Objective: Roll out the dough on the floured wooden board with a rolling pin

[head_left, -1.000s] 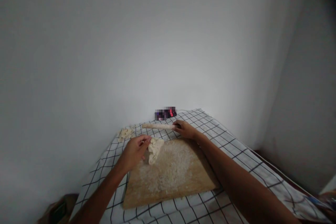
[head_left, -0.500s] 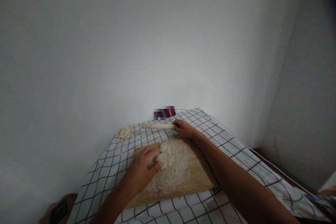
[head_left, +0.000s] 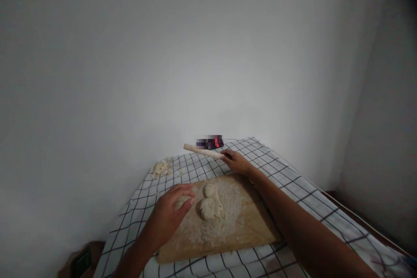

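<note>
My right hand grips one end of a pale wooden rolling pin, which is raised beyond the far edge of the board and points left. On the floured wooden board lie lumps of dough, a larger round one in front and a smaller one behind, touching. My left hand hovers over the left part of the board with fingers apart and curved. It is just left of the dough, not touching it, and nothing shows in its grasp.
A pile of pale dough scraps lies on the checked cloth at the back left. Against the white wall sits a dark, blurred-out object. A brown box stands low at the left.
My left hand has come off the dough and drawn left. The rolling pin's free end has tilted upward in my right hand. The whole view has shifted slightly.
</note>
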### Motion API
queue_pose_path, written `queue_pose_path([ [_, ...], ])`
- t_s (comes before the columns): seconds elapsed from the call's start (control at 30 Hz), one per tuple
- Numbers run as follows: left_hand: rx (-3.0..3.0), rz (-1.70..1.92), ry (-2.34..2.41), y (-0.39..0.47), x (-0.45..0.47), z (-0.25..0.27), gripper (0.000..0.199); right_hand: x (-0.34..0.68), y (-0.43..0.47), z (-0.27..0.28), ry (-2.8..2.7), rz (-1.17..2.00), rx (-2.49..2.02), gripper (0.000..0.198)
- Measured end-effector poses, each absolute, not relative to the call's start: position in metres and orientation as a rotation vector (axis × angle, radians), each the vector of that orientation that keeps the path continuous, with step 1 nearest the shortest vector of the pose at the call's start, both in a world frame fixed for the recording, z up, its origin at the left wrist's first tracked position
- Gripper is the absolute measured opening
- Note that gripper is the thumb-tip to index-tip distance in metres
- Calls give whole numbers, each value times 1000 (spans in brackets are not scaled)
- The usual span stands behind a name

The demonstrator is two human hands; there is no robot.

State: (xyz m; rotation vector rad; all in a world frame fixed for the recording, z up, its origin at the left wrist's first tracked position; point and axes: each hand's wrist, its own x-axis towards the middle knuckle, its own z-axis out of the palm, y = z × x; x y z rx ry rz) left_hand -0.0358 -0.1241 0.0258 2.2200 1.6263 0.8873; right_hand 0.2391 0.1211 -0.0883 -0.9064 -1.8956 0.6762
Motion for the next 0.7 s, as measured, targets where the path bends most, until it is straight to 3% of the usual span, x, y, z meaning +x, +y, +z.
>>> queue_pose_path([
  [0.17,2130,1005,1726,-135,-57,45,25,237,114,-85,-2006,663,-983,59],
  [0.4,2146,672,1899,-129,-11,-4,42,228,110,-56,-1925,533,-1038,71],
  [0.53,2112,626,1887,-118,25,-23,20,238,106,-51,-1847,524,-1020,76],
  [0.7,2051,755,1624,-103,27,-9,47,257,98,-80,-1677,631,-1044,76],
])
